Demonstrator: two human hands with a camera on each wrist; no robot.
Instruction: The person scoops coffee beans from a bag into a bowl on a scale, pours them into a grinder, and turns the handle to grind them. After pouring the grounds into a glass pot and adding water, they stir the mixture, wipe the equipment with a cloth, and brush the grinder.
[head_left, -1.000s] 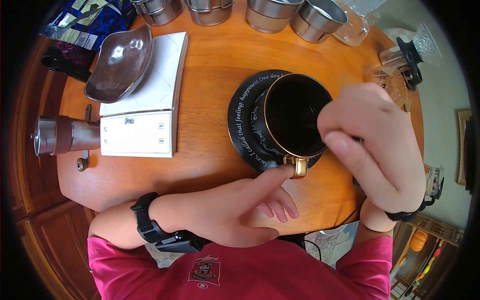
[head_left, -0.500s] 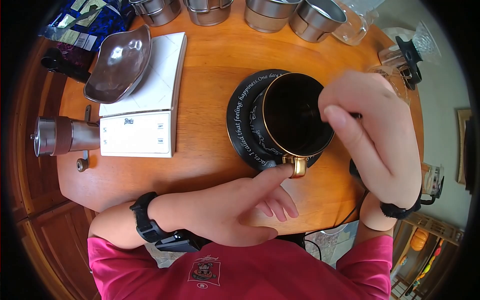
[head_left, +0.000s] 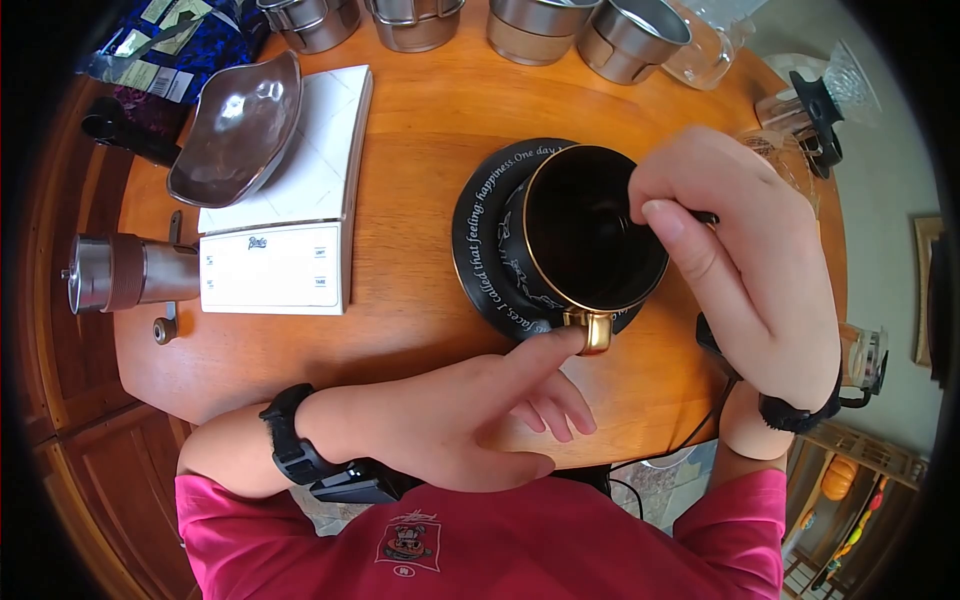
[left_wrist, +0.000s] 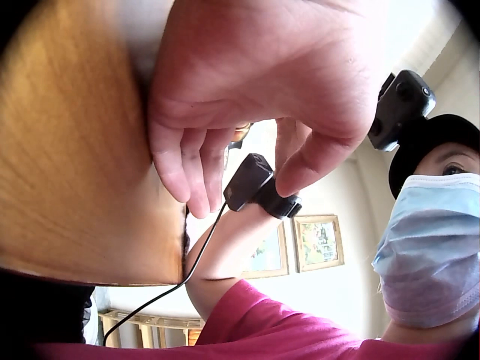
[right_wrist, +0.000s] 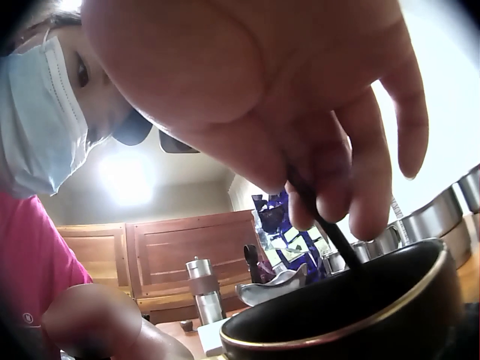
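Observation:
A large black cup (head_left: pixel 580 255) with a gold rim stands on a black saucer (head_left: pixel 478 240) lettered in white. My right hand (head_left: pixel 748 250) is over the cup's right side, pinching a slim dark stick-like handle (right_wrist: pixel 334 232) between thumb and fingers. It slants down into the cup in the right wrist view; its lower end is hidden inside, so I cannot tell its kind. My left hand (head_left: pixel 455 420) lies in front of the cup, its extended index finger touching the gold cup handle (head_left: pixel 598 334). The other left fingers are loosely bent around nothing.
Left of the cup is a white scale (head_left: pixel 275 270) with a brown wavy dish (head_left: pixel 240 130) on it. A steel hand grinder (head_left: pixel 130 270) lies beside it. Metal cups (head_left: pixel 632 45) line the back, near a blue bag (head_left: pixel 190 50). A black cable (head_left: pixel 690 437) runs along the front right edge.
My right hand has shifted slightly up and left over the cup, with the dark handle's end now showing beside it. My left hand stays at the cup handle.

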